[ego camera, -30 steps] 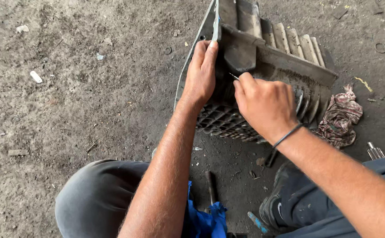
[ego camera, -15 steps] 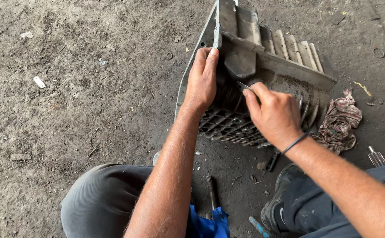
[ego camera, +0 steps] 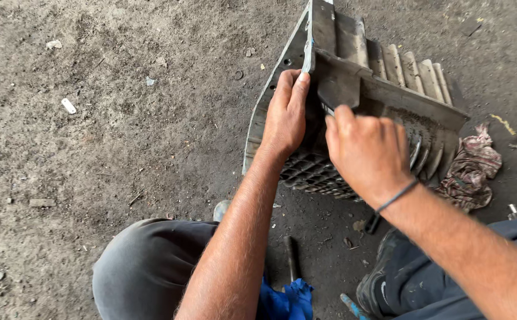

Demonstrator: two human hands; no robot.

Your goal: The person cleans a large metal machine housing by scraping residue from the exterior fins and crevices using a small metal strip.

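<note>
A crumpled, stained rag lay on the dirt floor. A blue cloth and a dark bolt sat between the knees. White scraps dotted the ground.

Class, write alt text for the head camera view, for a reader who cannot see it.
A person's left hand and right hand press on a grimy finned metal part standing on a dirt floor. A dirty rag lies beside it.

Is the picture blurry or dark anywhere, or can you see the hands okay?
Head view: soft, even daylight, no glare. The left hand and right hand look sharp, no blur. The metal finned part is dim inside, so the grille under the hands is hard to read. The rag and dirt ground are clear; the edges bend slightly.
</note>
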